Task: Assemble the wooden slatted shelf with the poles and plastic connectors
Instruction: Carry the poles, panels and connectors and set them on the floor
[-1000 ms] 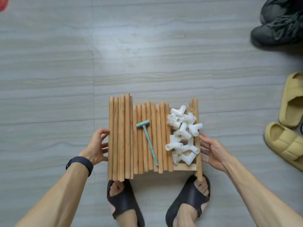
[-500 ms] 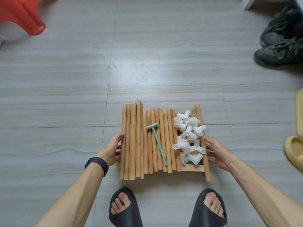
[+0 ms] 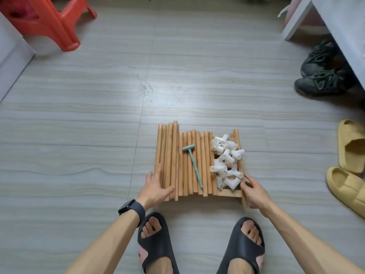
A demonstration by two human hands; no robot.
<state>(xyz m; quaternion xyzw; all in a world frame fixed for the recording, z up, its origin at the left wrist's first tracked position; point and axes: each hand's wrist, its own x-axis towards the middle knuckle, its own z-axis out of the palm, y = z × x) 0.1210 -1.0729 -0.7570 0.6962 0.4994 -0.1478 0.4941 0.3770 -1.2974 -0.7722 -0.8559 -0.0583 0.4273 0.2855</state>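
Note:
Several wooden poles lie side by side on a slatted wooden shelf panel on the floor. A small teal plastic mallet rests on top of the poles. A heap of white plastic connectors sits on the panel's right part. My left hand rests flat on the near left poles, fingers spread. My right hand touches the right edge pole near its front end, fingers slightly bent.
My feet in black slides stand just in front of the panel. Yellow slides lie at the right, dark sneakers under white furniture at the far right. A red plastic stool stands at the far left.
The view has pulled back and tilted up. My left hand moved from the side of the poles onto their top. The bundle now lies on the floor further from my feet.

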